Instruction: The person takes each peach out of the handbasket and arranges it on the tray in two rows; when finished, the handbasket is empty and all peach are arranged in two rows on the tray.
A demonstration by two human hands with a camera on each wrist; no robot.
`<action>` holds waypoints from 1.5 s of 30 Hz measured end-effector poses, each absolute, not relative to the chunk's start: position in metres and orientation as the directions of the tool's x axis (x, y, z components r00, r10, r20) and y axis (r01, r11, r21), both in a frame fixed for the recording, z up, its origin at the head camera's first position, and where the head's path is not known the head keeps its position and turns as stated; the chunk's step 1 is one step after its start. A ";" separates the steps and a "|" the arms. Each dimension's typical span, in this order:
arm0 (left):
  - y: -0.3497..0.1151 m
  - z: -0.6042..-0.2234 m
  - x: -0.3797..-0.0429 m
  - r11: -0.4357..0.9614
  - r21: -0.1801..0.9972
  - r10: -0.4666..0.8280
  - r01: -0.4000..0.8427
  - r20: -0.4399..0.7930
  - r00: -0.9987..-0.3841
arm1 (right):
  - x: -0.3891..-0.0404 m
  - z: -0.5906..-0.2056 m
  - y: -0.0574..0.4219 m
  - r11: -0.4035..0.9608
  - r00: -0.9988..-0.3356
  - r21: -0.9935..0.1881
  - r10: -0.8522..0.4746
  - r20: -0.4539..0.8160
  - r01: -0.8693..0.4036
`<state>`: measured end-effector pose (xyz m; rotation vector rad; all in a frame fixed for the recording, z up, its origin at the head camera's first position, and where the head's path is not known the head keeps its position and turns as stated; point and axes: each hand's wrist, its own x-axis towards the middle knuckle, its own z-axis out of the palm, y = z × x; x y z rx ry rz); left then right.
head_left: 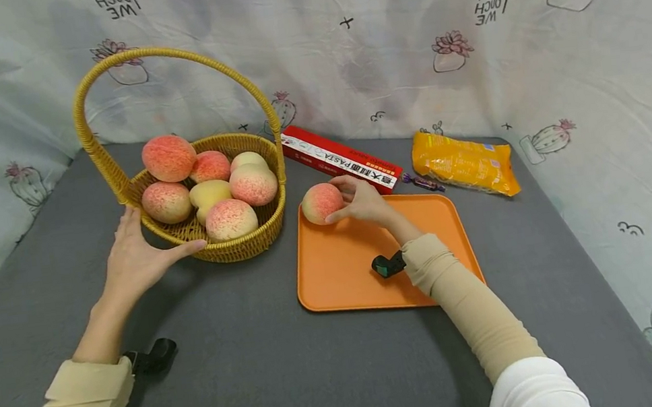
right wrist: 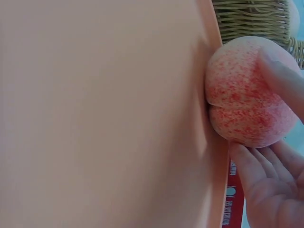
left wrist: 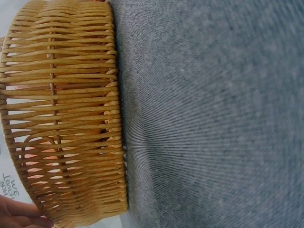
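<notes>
On the orange tray point(head_left: 335, 277), near its far left corner, sits a red-and-cream peach point(head_left: 322, 204). My right hand point(head_left: 362, 200) holds this peach point(right wrist: 251, 92) between the thumb and fingers, from its right side in the head view. My left hand point(head_left: 135, 253) is spread against the near left of the wicker basket point(head_left: 240, 249), thumb stretched along the front rim and fingers at the left side by the handle's base. Several peaches point(head_left: 232, 220) fill the basket, along with a yellow fruit point(head_left: 209, 196) in the middle. The left wrist view shows the basket's woven wall point(left wrist: 66, 114) close up.
Behind the tray lies a red pasta box point(head_left: 341, 157), angled toward the basket. A purple wrapped candy point(head_left: 423, 182) and a yellow packet point(head_left: 464, 163) lie to its right. The basket's tall handle point(head_left: 173, 51) arches over the fruit. A printed curtain point(head_left: 383, 74) hangs behind the grey table point(head_left: 261, 374).
</notes>
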<state>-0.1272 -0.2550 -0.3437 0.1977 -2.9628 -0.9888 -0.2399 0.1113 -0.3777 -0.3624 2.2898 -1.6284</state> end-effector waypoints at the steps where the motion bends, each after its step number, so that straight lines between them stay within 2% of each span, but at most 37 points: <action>1: -0.255 -0.343 -0.127 0.792 0.600 -0.125 -0.116 -0.028 -0.992 | -0.240 -0.378 0.111 0.321 -0.920 -0.947 -0.379 -0.105 -0.024; 10: -0.255 -0.343 -0.127 0.789 0.602 -0.128 -0.120 -0.030 -0.991 | -0.240 -0.384 0.101 0.289 -0.921 -0.957 -0.378 -0.089 -0.026; 15: -0.255 -0.343 -0.126 0.792 0.598 -0.127 -0.118 -0.027 -0.991 | -0.239 -0.379 0.099 0.383 -0.925 -0.916 -0.378 -0.043 -0.114; 18: -0.255 -0.343 -0.125 0.791 0.601 -0.124 -0.114 -0.025 -0.992 | -0.235 -0.369 0.097 0.400 -0.930 -0.898 -0.367 0.026 -0.183; 25: -0.256 -0.344 -0.125 0.795 0.596 -0.120 -0.113 -0.028 -0.992 | -0.218 -0.343 0.077 0.186 -0.880 -0.908 -0.378 0.287 -0.376; 30: -0.255 -0.343 -0.126 0.795 0.595 -0.122 -0.115 -0.029 -0.992 | -0.203 -0.338 0.049 0.128 -0.827 -0.894 -0.453 0.333 -0.430; 32: -0.255 -0.342 -0.126 0.798 0.592 -0.124 -0.116 -0.027 -0.992 | -0.197 -0.338 0.035 0.148 -0.807 -0.888 -0.502 0.312 -0.436; 35: -0.255 -0.341 -0.126 0.796 0.594 -0.126 -0.115 -0.023 -0.992 | -0.193 -0.337 0.014 0.255 -0.775 -0.832 -0.564 0.286 -0.493; 40: -0.254 -0.342 -0.126 0.789 0.605 -0.126 -0.107 -0.010 -0.992 | -0.191 -0.332 -0.015 0.462 -0.741 -0.649 -0.625 0.245 -0.605; 45: -0.254 -0.342 -0.124 0.788 0.606 -0.132 -0.112 -0.012 -0.991 | -0.190 -0.326 -0.031 0.556 -0.718 -0.513 -0.670 0.190 -0.654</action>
